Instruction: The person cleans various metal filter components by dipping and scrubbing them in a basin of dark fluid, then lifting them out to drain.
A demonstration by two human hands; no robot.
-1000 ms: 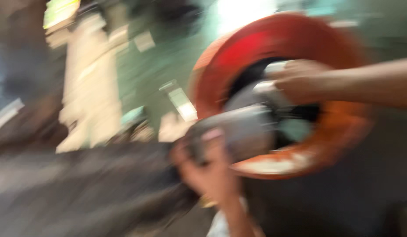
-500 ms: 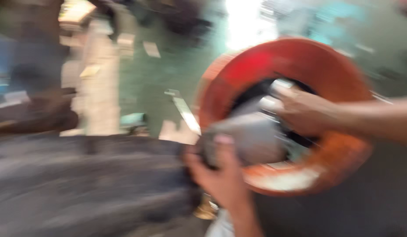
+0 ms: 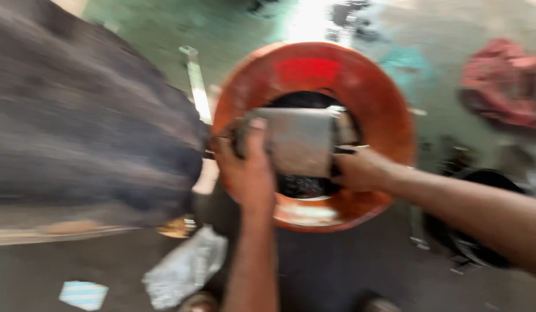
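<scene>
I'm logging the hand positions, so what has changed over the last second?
The left hand has slid up the near end of the grey metal block, its thumb now on top. The right hand has dropped from the block's top to its lower far edge. Both hands still grip the block, held in front of the orange ring. The view has shifted too.

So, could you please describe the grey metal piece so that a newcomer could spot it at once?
Find the big orange ring in the middle of the view, beside the large dark tyre. Across its dark centre sits the grey metal piece, gripped by the left hand and right hand. It is the only dull grey, blocky thing there.
</scene>
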